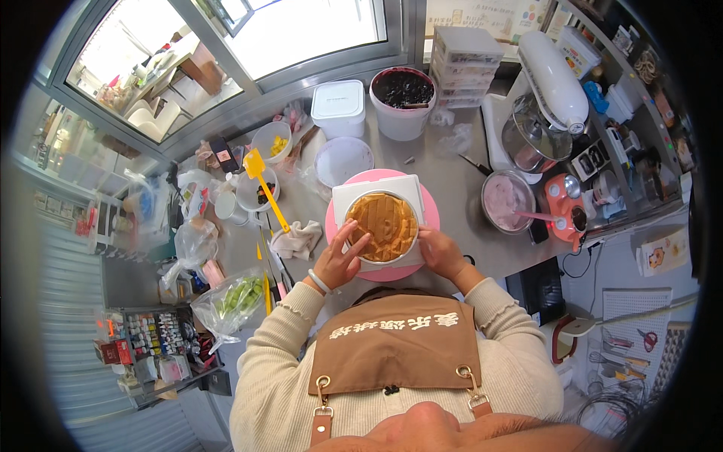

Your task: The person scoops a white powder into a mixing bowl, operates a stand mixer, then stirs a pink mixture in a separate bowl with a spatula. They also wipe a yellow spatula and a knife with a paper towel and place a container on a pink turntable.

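A round golden-brown cake layer (382,223) sits inside a thin pale cake ring (415,220). Under the ring lies a white square board (343,197), which rests on a pink round turntable (431,211). My left hand (339,258) reaches over the ring's left side, fingers apart, with fingertips on the cake's edge. At the ring's lower right, my right hand (443,251) has its fingers together against the rim. Its grip is partly hidden.
On the left are a yellow spatula (265,184), a crumpled cloth (297,239) and a bag of green fruit (239,300). Behind the turntable stand a white lid (343,160) and a bucket of dark filling (403,120). A bowl of pink cream (507,200) and a stand mixer (553,83) are right.
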A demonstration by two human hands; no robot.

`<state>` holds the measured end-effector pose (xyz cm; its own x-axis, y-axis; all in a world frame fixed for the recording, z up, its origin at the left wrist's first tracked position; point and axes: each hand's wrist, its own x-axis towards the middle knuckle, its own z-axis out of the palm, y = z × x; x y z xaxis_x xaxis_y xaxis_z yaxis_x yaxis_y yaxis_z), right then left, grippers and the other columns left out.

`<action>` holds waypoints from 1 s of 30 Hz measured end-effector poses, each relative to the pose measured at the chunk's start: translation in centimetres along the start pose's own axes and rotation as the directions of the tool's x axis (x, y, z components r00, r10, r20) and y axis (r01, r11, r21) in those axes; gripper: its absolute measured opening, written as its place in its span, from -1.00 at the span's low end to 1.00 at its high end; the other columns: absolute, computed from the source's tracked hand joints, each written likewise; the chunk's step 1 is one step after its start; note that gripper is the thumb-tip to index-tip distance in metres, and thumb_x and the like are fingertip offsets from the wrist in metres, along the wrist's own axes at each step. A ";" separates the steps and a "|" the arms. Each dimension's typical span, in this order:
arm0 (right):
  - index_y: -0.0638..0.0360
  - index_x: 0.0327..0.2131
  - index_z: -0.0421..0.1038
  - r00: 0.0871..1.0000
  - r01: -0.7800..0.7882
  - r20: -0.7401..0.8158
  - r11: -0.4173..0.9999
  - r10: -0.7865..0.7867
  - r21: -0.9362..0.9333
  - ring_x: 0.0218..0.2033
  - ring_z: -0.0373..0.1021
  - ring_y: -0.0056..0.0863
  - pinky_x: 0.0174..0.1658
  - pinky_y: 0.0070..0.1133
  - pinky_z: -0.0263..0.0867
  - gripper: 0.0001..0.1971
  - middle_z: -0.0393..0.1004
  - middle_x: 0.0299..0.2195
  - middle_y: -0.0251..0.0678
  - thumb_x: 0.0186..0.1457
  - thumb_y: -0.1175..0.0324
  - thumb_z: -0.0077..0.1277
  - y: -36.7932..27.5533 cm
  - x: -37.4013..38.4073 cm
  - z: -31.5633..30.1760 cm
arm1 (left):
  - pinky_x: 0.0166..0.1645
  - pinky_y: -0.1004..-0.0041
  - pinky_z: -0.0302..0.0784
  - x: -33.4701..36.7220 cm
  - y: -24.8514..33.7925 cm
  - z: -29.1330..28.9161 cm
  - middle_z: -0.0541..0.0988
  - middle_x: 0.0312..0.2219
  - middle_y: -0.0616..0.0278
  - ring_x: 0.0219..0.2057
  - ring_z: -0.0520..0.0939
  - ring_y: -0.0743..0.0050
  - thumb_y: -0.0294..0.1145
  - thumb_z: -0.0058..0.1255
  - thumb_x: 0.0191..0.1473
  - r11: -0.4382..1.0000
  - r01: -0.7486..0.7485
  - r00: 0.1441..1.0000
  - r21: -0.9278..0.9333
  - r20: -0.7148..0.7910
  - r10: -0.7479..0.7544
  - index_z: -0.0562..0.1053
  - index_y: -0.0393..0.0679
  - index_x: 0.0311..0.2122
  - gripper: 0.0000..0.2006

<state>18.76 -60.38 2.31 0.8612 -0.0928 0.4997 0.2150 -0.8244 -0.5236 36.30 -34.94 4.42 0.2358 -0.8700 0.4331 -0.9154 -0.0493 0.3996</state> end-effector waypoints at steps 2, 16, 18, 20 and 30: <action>0.18 -0.03 0.25 0.993 -0.105 -0.053 0.991 0.110 0.080 -0.09 0.45 -0.04 -0.08 -0.32 0.42 -0.57 0.37 0.06 -0.01 0.04 0.37 0.15 -0.8 0.5 -1.2 | 0.33 -0.04 0.08 0.5 0.7 -1.8 0.06 0.27 -0.20 0.34 0.05 -0.20 -0.37 0.21 -0.21 0.999 0.041 0.997 -0.033 0.071 -0.038 0.21 -0.12 0.27 -0.17; 0.47 0.32 -0.21 0.930 -0.055 0.325 0.940 0.171 -0.337 0.42 -0.33 -0.04 0.42 -0.27 -0.42 0.07 -0.24 0.36 0.16 0.11 -0.38 -0.23 -4.0 7.2 2.0 | 0.38 -0.12 -0.43 5.3 1.9 -2.3 -0.03 0.33 -0.24 0.41 -0.15 0.00 0.34 0.02 -0.06 0.949 0.104 0.928 0.297 0.314 -0.200 -0.07 -0.46 0.32 0.13; 0.47 0.32 -0.18 0.897 -0.048 0.408 0.953 0.173 -0.299 0.42 -0.37 -0.07 0.42 -0.30 -0.47 0.04 -0.25 0.37 0.15 0.13 -0.36 -0.27 -3.5 7.2 2.3 | 0.38 -0.11 -0.41 5.4 1.6 -2.3 0.00 0.33 -0.22 0.41 -0.14 0.03 0.34 0.00 -0.04 0.959 0.071 0.924 0.275 0.343 -0.167 -0.05 -0.47 0.31 0.11; 0.46 0.32 -0.16 0.879 -0.038 0.449 0.961 0.163 -0.275 0.43 -0.38 -0.09 0.42 -0.32 -0.50 0.02 -0.25 0.37 0.14 0.14 -0.35 -0.29 -3.3 7.4 2.7 | 0.38 -0.11 -0.40 5.7 1.3 -2.2 0.03 0.32 -0.22 0.41 -0.12 0.03 0.35 -0.02 -0.04 0.956 0.047 0.899 0.291 0.404 -0.167 -0.04 -0.47 0.31 0.10; 0.34 0.14 0.24 0.912 0.038 0.410 0.990 0.021 -0.135 0.25 0.06 -0.04 0.28 -0.26 0.01 -0.23 0.15 0.19 0.08 0.06 -0.13 0.05 -3.5 8.5 -1.2 | 0.22 0.06 0.15 7.2 2.4 -5.2 0.42 0.03 0.03 0.13 0.36 0.02 -0.02 0.24 -0.06 0.990 -0.025 0.959 0.139 0.284 -0.016 0.41 -0.16 0.00 -0.42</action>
<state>24.81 -58.93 9.23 0.9787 0.1270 0.1615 0.1832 -0.8952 -0.4062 37.48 -38.81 12.73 0.1479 -0.9727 0.1789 -0.9574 -0.0955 0.2724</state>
